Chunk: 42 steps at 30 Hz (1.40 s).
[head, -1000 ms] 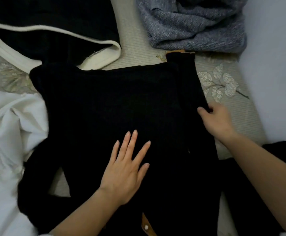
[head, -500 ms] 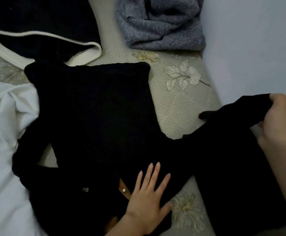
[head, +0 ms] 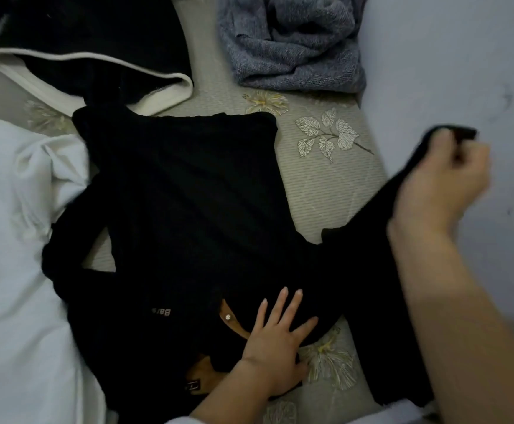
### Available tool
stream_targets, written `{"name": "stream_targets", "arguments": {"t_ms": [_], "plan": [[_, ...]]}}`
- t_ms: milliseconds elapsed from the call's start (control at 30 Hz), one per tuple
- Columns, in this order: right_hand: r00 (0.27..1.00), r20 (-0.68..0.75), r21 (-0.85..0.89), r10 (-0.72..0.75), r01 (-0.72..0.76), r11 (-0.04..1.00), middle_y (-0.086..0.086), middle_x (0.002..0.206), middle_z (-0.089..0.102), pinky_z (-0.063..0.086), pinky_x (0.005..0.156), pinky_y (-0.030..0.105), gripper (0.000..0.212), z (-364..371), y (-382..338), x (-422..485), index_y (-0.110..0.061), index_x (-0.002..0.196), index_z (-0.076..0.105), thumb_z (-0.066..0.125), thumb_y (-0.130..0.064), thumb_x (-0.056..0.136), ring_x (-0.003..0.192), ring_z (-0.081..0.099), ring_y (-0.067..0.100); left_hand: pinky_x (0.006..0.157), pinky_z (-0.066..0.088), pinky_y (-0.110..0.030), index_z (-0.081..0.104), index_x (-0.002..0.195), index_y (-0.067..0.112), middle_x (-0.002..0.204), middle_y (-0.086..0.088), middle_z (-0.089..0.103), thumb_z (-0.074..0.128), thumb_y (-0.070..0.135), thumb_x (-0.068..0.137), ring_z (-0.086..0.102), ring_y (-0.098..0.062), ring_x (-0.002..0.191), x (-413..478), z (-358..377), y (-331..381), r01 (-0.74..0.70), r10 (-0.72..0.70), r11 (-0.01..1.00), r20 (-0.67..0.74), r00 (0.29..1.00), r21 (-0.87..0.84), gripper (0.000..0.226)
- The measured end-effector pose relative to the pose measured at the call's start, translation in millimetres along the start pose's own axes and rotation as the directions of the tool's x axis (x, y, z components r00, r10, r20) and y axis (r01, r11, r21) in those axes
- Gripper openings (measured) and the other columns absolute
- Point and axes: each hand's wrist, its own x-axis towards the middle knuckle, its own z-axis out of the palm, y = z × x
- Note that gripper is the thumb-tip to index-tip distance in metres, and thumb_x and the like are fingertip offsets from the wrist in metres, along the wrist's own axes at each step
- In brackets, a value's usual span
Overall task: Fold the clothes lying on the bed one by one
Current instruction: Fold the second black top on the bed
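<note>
Black top point(head: 188, 209) lies spread flat mid-bed point(head: 326, 191). The hem is at the far end and the neck is nearest the person, w/ a brown collar tab point(head: 232, 321) & small button showing.

One sleeve point(head: 356, 240) is drawn out straight toward the wall point(head: 448, 71) w/ its end lifted off the sheet. That's prob to take out any twist before it goes across the body. The other sleeve point(head: 66, 255) lies bent in a loop at the left, not yet dealt w/.

Right hand point(head: 442, 185) pinches the cuff, fingers curled round it, w/ the cuff tip poking out past them. Left hand point(head: 277, 341) is flat w/ fingers spread, pressing on the top just beside the collar tab. It reads as an anchor, so the body doesn't slide when the sleeve is tensioned.

The fold looks early: body flat, no sleeve laid in yet.

Around it:
- White cloth point(head: 14, 240) is heaped at the left, touching the looped sleeve.
- Black garment w/ cream trim point(head: 96, 56) lies at the far left, right up against the top's hem corner.
- Grey knit point(head: 292, 41) is bunched at the far end by the wall, apart from the top.

These three look unfolded, prob next in line.
</note>
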Motion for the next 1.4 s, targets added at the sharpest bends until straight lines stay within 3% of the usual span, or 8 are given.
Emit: {"name": "stream_targets", "arguments": {"t_ms": [100,167,267,733,967,1133,1233,1400], "plan": [[0.904,0.399,-0.049,-0.155,0.190,0.981,0.006,0.078,0.056,0.040,0.073,0.024,0.013,52,-17,-64,-0.013,0.079,0.056,0.057,-0.012,0.092,0.071,0.045,0.004,0.109,-0.024,-0.045,0.007,0.152,0.037,0.153,0.001,-0.033,0.044,0.044,0.092,-0.039,-0.023,0.135,2,3,-2,0.003,-0.004,1.000,-0.037,0.999,-0.016,0.071],[0.581,0.812,-0.118,-0.055,0.255,0.960,0.009,0.114,0.065,0.038,0.096,0.021,0.011,66,-9,-86,-0.011,0.096,0.068,0.060,-0.017,0.092,0.109,0.055,0.008,0.108,-0.025,-0.045,0.012,0.152,0.035,0.157,-0.001,-0.025,0.044,0.045,0.092,-0.035,-0.025,0.138,9,0,1,-0.026,0.026,1.000,-0.056,0.998,-0.009,0.069],[0.162,0.962,-0.262,0.218,0.348,0.900,0.001,0.141,0.052,0.027,0.103,0.016,0.027,54,20,-101,-0.021,0.117,0.067,0.061,-0.028,0.091,0.135,0.040,0.013,0.107,-0.026,-0.044,0.022,0.150,0.030,0.160,-0.008,0.001,0.041,0.046,0.094,-0.017,-0.030,0.145,15,-2,8,-0.024,0.025,0.999,-0.040,0.999,0.027,0.062],[0.199,0.885,-0.420,0.422,0.732,0.536,-0.004,0.147,0.033,0.033,0.108,0.036,0.072,-50,100,-87,-0.027,0.149,0.024,0.062,-0.034,0.089,0.133,0.032,0.016,0.108,-0.025,-0.044,0.020,0.151,0.025,0.160,-0.004,0.006,0.035,0.039,0.098,-0.016,-0.028,0.145,2,7,-1,-0.156,0.157,0.987,-0.039,0.987,0.037,0.056],[0.368,0.867,-0.494,0.336,0.724,0.482,-0.010,0.077,0.045,0.034,0.057,0.029,0.020,-47,86,-74,-0.021,0.076,0.044,0.063,-0.019,0.082,0.080,0.050,0.016,0.111,-0.022,-0.046,0.023,0.149,0.033,0.160,-0.002,-0.003,0.046,0.035,0.093,-0.023,-0.026,0.144,-8,15,-2,-0.230,0.230,0.973,0.011,0.973,-0.036,0.060],[0.330,0.792,-0.539,0.514,0.774,0.333,-0.004,0.095,0.042,0.037,0.062,0.029,0.022,-48,81,-66,-0.016,0.101,0.050,0.060,-0.013,0.081,0.088,0.049,0.016,0.118,-0.006,-0.042,0.038,0.144,0.029,0.161,-0.001,0.008,0.047,0.032,0.093,-0.006,-0.020,0.147,-9,3,-6,-0.238,0.240,0.956,-0.006,0.971,-0.172,0.052],[0.396,0.804,-0.589,0.444,0.632,0.503,-0.002,0.101,0.049,0.041,0.070,0.028,0.031,-26,77,-69,-0.014,0.111,0.055,0.063,-0.014,0.082,0.090,0.052,0.016,0.105,0.040,-0.032,0.064,0.115,0.025,0.126,0.003,0.058,0.048,0.024,0.089,0.051,-0.014,0.119,-9,-29,-30,-0.136,-0.017,0.862,-0.295,0.955,-0.489,0.030],[0.377,0.837,-0.545,0.395,0.515,0.662,-0.003,0.096,0.053,0.037,0.067,0.026,0.025,27,89,-80,-0.015,0.109,0.059,0.064,-0.021,0.085,0.083,0.050,0.011,0.081,0.049,-0.025,0.071,0.092,0.017,0.087,-0.001,0.070,0.054,0.007,0.087,0.064,-0.015,0.084,16,-112,-130,0.026,-0.703,0.547,-0.442,0.558,-0.837,0.020]]}}
